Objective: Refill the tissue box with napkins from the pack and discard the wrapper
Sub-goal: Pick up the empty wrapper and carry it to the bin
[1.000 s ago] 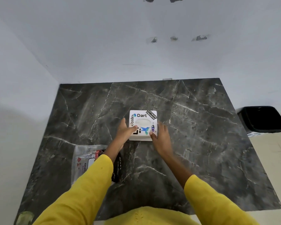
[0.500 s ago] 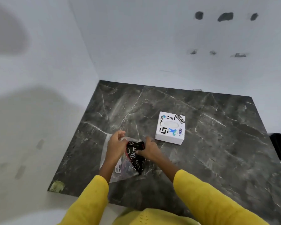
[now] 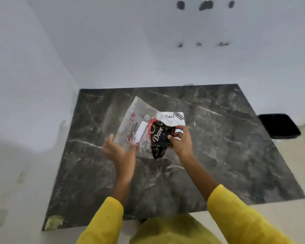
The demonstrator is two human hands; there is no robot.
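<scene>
The empty wrapper (image 3: 141, 127), clear plastic with a black and red "Dove" panel, hangs in the air above the dark marble table (image 3: 218, 155). My right hand (image 3: 180, 140) pinches its black end. My left hand (image 3: 117, 150) has spread fingers, and one fingertip touches the wrapper's lower left edge. The white tissue box (image 3: 175, 118) with stickers sits on the table behind the wrapper, mostly hidden by it.
A black bin (image 3: 278, 125) stands on the floor past the table's right edge. White walls close in on the left and at the back. A patch of greenish tape (image 3: 54, 222) marks the table's near left corner.
Both hands left the tissue box and went to the wrapper at the table's near left. The wrapper is now lifted off the table and carried right, in front of the box.
</scene>
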